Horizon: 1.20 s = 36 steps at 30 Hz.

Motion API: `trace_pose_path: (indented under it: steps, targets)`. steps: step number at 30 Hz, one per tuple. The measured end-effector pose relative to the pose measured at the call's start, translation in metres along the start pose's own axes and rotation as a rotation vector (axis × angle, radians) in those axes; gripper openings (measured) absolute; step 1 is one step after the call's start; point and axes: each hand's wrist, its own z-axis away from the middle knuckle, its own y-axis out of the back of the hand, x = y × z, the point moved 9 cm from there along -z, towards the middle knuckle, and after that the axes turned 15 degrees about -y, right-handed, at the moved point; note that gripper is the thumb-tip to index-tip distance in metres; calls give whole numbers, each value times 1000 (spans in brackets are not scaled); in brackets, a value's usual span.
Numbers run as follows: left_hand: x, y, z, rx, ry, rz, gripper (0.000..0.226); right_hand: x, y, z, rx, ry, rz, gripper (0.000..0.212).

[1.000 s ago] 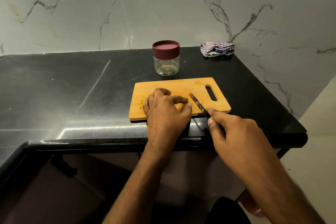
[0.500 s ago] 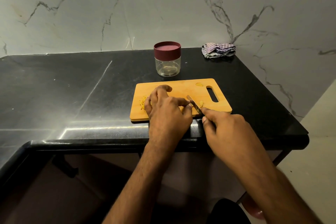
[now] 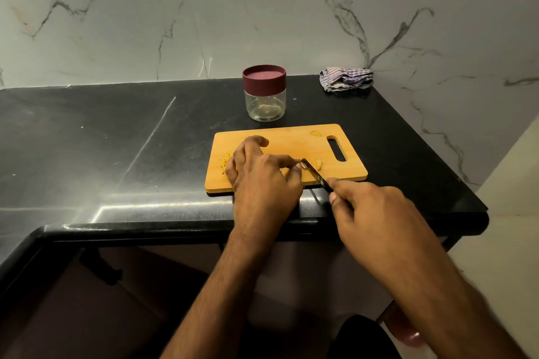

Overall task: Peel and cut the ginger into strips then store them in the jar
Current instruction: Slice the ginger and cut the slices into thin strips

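Your left hand [image 3: 262, 175] pinches the ginger [image 3: 303, 167] on the cutting board [image 3: 288, 140]; your right hand [image 3: 376, 213] grips the knife [image 3: 316, 176]. The blade sits against your fingertips, so a slip could nick them.

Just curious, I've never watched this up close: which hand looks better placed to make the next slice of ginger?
Probably the right hand: it grips the knife, blade beside the left hand pinning ginger on the cutting board.

- Single head-worn wide-angle view, looking forward and down from above the near edge of the black counter [image 3: 116, 131].
- Faces the marble wall [image 3: 262, 9] behind.
- Close enough for both forearms to fill the lower frame.
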Motion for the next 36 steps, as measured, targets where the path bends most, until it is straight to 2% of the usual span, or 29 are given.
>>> trace_pose_path:
  steps: [13,19,21,29,33,36]
  targets:
    - [0,9,6,134,-33,14,19,5,4,0,9,-45,7,42]
    - [0,31,20,426,-80,104,15,-8,-11,4,-16,0,-20,40]
    - [-6,35,22,468,-64,160,16,-16,-18,5,-17,27,-26,39]
    - [-57,55,48,531,65,213,23,-52,-27,8,-20,161,-150,38]
    - [-61,56,46,468,75,227,28,-47,-21,4,43,151,-168,40]
    - [-53,49,41,392,50,152,31,-38,-18,2,45,115,-128,40]
